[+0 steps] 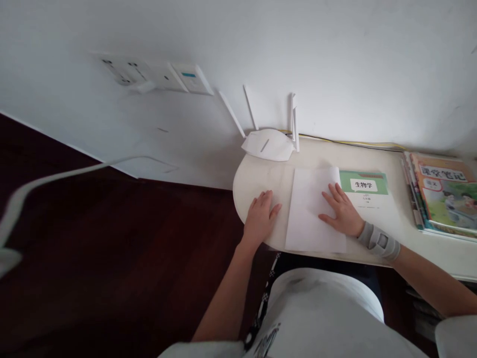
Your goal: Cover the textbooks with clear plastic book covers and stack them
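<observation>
My left hand [262,215] rests on the rounded left end of the pale desk [249,179], its fingers stretched out and nothing in it. To its right lies a white sheet of paper [309,214]. My right hand [342,209], with a grey band [379,241] round the wrist, lies spread flat on the right part of that sheet. Partly beneath the sheet and hand is a textbook [376,201] with a green and white cover. Whether the sheet is loose or part of a stack, I cannot tell.
A white router [269,144] with upright antennas stands against the wall, and a yellow cable [357,143] runs along the desk's back edge. Stacked books [447,194] lie at the right. Wall sockets [121,69] are at the upper left; a white cable [74,172] crosses above the dark floor.
</observation>
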A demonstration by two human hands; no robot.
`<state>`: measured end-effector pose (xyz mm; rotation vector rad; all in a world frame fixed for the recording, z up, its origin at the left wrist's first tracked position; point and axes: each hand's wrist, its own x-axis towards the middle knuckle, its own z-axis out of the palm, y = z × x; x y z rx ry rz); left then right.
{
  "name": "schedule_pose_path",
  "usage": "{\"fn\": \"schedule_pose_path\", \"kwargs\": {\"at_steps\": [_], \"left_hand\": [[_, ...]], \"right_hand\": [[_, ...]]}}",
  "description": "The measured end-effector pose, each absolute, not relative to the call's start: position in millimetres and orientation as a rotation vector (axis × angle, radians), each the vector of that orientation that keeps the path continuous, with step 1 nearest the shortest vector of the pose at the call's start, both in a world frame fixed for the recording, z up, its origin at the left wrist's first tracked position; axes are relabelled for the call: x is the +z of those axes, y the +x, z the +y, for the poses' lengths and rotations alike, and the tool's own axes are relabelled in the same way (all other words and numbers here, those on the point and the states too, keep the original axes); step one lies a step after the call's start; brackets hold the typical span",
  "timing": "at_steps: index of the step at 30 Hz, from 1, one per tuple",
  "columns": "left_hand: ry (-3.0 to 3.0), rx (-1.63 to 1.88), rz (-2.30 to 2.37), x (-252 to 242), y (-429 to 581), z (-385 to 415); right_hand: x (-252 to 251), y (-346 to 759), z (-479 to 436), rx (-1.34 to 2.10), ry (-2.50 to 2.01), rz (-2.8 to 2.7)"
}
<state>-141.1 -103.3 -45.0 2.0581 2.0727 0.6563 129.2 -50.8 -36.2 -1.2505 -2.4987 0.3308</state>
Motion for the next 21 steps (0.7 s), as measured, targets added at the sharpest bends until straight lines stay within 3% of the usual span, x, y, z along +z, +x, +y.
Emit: {"fn": "schedule_pose_path", "kwargs": {"at_steps": [15, 21], "left_hand": [[1.661, 0.849, 1.822, -24, -137, -104], [1.419, 0.926, 1.830, -11, -142, -97]], "right_hand": [[-38, 103, -55, 0.367, -1.404, -2.257], [-38, 119, -46, 0.592, -1.282, -2.128]]}}
